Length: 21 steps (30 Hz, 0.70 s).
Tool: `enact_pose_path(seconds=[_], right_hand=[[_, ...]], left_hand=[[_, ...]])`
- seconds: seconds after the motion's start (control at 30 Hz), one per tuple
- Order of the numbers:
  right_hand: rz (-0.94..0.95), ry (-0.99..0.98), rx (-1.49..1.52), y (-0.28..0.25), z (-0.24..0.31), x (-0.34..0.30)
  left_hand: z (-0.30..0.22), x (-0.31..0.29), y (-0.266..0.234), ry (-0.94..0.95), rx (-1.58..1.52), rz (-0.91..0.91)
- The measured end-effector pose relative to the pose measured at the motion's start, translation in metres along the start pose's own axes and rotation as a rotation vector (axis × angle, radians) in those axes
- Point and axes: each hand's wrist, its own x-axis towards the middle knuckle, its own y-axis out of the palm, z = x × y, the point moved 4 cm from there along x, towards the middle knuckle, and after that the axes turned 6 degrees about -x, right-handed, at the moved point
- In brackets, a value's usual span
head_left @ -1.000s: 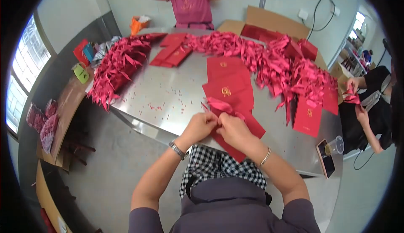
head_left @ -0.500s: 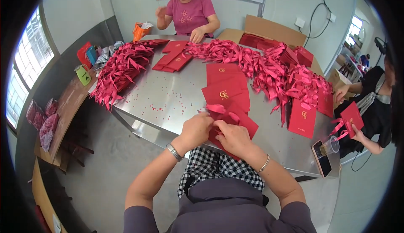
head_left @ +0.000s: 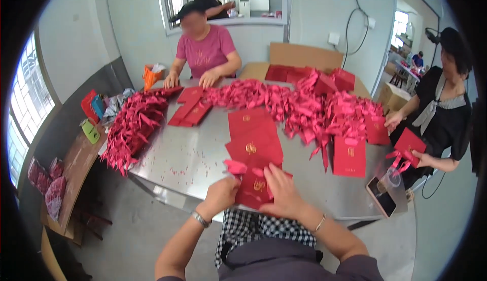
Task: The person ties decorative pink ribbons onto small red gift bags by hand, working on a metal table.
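A red paper gift bag (head_left: 255, 185) with pink ribbon and a gold emblem lies at the near table edge in front of me. My left hand (head_left: 221, 196) is closed at its left edge, just below a pink ribbon loop (head_left: 235, 167); its fingertips are partly hidden. Over the bag's right side lies my right hand (head_left: 285, 194), fingers stretched out and touching it. More red gift bags (head_left: 253, 146) overlap in a row just beyond, face up with emblems showing.
Heaped ribboned bags cover the left end (head_left: 136, 129) and far side (head_left: 299, 106) of the metal table (head_left: 203, 149). A co-worker in pink (head_left: 208, 53) sits opposite; another person in black (head_left: 439, 103) holds a bag at right. A phone (head_left: 381, 196) and clear cup (head_left: 391, 177) lie near the right corner.
My right hand has opened from a pinch near the left hand and moved right, flat over the bag. The bag's emblem now shows. The view has tilted up; the person opposite has lowered a raised hand.
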Motion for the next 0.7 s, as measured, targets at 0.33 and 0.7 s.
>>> enact_pose_path(seconds=[0.33, 0.7], right_hand=[[0.164, 0.078, 0.077, 0.024, -0.018, -0.009], [0.164, 0.054, 0.02, 0.026, -0.019, -0.006]], left_hand=[[0.078, 0.007, -0.064, -0.305, 0.125, -0.434], [0.036, 0.09, -0.102, -0.085, 0.06, -0.427]])
